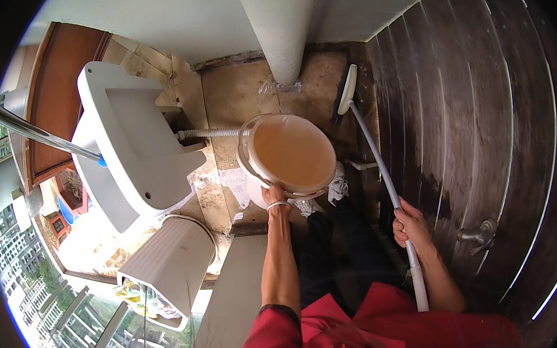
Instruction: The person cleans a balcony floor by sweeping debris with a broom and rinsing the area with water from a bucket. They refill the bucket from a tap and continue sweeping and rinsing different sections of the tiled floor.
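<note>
My left hand (274,198) grips the near rim, or the handle there, of a pale plastic bucket (243,150). Cloudy brownish liquid (294,153) appears to fill it. The bucket is above the tiled floor by my shoes; whether its base touches the floor is hidden. Around the pale pole (377,151) of a floor brush, the fingers of my right hand (411,226) are closed. The brush head (348,90), white with dark bristles, is at the far right of the floor beside the slatted wall.
A white utility sink (132,121) with a corrugated drain hose (211,133) stands left. A thick pipe (282,31) rises at the back. Nearer are a ribbed bin (173,270) and a metal pole (49,133). A tap (479,236) projects from the dark slatted wall (472,85).
</note>
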Demonstrator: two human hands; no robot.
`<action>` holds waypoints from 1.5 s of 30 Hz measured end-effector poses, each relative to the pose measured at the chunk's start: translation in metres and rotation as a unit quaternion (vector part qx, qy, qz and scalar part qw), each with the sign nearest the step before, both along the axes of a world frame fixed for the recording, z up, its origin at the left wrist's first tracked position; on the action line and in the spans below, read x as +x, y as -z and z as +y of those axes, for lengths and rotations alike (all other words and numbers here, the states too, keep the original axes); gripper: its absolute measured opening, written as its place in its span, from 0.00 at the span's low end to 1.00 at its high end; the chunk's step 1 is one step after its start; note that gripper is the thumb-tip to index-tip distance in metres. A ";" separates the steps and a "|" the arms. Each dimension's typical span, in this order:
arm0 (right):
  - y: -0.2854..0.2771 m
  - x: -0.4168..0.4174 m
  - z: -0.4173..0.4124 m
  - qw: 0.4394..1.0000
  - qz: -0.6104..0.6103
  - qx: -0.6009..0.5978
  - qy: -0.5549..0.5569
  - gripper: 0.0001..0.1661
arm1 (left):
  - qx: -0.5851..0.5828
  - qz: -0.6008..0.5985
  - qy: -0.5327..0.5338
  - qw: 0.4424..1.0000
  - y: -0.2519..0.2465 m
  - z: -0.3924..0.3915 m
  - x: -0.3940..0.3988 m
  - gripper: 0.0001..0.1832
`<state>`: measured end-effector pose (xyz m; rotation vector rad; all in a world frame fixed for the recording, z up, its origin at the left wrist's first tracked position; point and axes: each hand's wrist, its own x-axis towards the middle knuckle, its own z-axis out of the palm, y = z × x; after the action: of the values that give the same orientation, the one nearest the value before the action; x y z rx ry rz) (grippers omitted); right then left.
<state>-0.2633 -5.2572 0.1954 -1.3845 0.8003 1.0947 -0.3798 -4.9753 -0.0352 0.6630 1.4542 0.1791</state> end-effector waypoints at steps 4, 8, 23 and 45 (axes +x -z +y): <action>0.005 0.016 -0.002 0.999 -0.003 0.034 0.014 0.26 | 0.050 0.004 0.043 0.998 0.017 0.004 0.052 0.19; 0.012 0.028 -0.010 0.999 -0.018 0.042 0.006 0.28 | -0.026 -0.059 -0.002 0.998 0.021 0.017 0.063 0.19; -0.019 -0.019 -0.055 0.831 -0.393 -0.173 -0.353 0.35 | -0.012 0.047 -0.080 0.996 0.007 0.010 -0.091 0.09; 0.050 -0.037 0.013 0.800 -0.370 -0.145 -0.449 0.33 | -0.103 -0.020 -0.282 0.954 0.037 0.027 -0.137 0.19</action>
<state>-0.3002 -5.2442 0.1459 -2.3505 -0.3579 0.9629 -0.5171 -4.9486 -0.0720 0.0590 1.5680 0.4741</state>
